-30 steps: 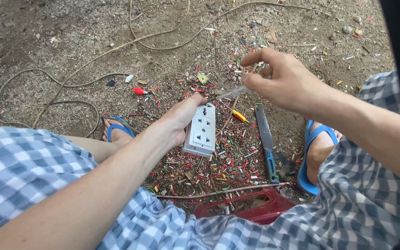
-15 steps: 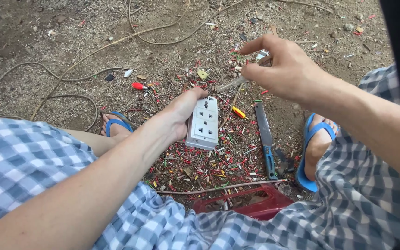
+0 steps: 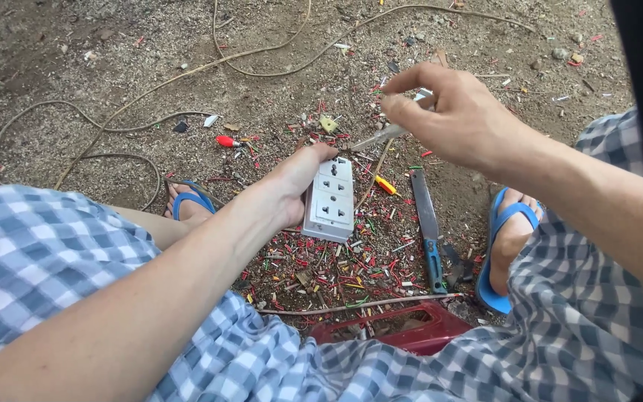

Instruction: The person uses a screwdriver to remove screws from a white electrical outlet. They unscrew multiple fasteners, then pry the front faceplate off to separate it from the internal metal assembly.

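The dirt ground point(image 3: 113, 67) fills most of the view, strewn between the person's feet with small red, green and yellow wire scraps point(image 3: 351, 264), and long pale cords point(image 3: 150, 82) loop across its upper left. Blue-and-white checked cloth point(image 3: 46, 253) covers both knees at the bottom corners. A dark red plastic tray point(image 3: 403, 327) lies at the lower middle, partly hidden by the cloth. A blue sandal point(image 3: 504, 253) is on the right foot, another blue sandal point(image 3: 191, 199) on the left. A long knife with a blue handle point(image 3: 427, 227) lies on the ground just right of the scraps. The left hand point(image 3: 295, 182) is wrapped around the left edge of a white socket block point(image 3: 331, 199), holding it tilted above the scraps, sockets facing up. The right hand point(image 3: 452, 115) hangs above and to the right of the block, its fingertips pinching a thin grey wire point(image 3: 381, 136) that runs down toward the block's top end. A small red-handled tool point(image 3: 226, 141) lies near the cords.
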